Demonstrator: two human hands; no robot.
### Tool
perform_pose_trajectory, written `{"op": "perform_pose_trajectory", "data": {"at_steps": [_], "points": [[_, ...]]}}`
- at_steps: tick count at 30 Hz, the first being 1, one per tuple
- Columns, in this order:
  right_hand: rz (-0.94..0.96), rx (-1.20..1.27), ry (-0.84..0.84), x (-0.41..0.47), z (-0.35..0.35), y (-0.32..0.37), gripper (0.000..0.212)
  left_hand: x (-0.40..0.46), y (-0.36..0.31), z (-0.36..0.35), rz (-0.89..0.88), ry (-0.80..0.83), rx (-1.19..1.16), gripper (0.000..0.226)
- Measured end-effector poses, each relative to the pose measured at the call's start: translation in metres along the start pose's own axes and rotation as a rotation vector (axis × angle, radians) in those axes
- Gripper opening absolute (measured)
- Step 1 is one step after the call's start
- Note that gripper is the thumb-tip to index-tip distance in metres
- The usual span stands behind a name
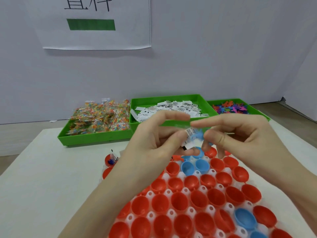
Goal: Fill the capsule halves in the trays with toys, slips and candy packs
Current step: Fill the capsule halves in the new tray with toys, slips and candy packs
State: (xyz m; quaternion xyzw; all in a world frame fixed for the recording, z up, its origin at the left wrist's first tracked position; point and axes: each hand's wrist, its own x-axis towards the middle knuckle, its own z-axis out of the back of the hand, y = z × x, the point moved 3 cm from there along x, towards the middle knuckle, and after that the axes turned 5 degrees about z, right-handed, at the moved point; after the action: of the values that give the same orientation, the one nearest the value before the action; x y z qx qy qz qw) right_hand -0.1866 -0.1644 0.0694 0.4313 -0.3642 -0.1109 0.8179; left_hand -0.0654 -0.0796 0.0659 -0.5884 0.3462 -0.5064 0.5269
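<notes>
Pinching slip (189,137), both hands hiding far capsules, three green bins (96,136) behind

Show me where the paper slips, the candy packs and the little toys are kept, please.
paper slips (171,107), head view, middle of the white heap in its green bin.
candy packs (101,115), head view, centre of the pile.
little toys (229,108), head view, middle of the colourful heap.

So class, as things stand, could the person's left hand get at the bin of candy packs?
Probably yes: the bin of candy packs sits open-topped just beyond the left hand, nothing between them. But that hand already pinches a paper slip, so it must drop it first.
</notes>
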Motion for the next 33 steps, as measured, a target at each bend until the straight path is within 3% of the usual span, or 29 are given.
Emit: {"op": "perform_pose_trajectory", "data": {"at_steps": [4, 9, 17, 20, 23, 26, 30, 33], "points": [[-0.042, -0.052, -0.028, 0.001, -0.001, -0.004, 0.032, -0.002, 0.002, -0.002, 0.002, 0.050, 0.025, 0.034], [0.036, -0.180, -0.079, 0.006, 0.002, 0.006, 0.015, 0.008, -0.003, -0.006, 0.056, 0.077, 0.067, 0.049], [-0.050, -0.127, -0.123, 0.032, 0.016, -0.021, 0.015, 0.056, -0.004, -0.014, 0.172, 0.076, 0.203, 0.054], [-0.118, -0.138, -0.115, 0.029, 0.021, -0.044, 0.009, 0.065, 0.010, -0.009, 0.162, 0.058, 0.517, 0.044], [-0.220, -0.387, -0.013, 0.022, 0.020, -0.075, 0.008, 0.068, 0.030, 0.000, 0.118, 0.006, 0.970, 0.033], [-0.281, -0.483, 0.047, 0.016, 0.016, -0.092, 0.003, 0.065, 0.055, -0.002, 0.079, 0.136, 1.314, 0.033], [-0.280, -0.467, 0.074, 0.019, 0.008, -0.099, 0.013, 0.062, 0.074, -0.004, 0.026, 0.208, 1.503, 0.036], [-0.261, -0.461, 0.098, 0.024, 0.000, -0.099, 0.004, 0.062, 0.076, -0.002, 0.002, 0.173, 1.530, 0.030]]}}
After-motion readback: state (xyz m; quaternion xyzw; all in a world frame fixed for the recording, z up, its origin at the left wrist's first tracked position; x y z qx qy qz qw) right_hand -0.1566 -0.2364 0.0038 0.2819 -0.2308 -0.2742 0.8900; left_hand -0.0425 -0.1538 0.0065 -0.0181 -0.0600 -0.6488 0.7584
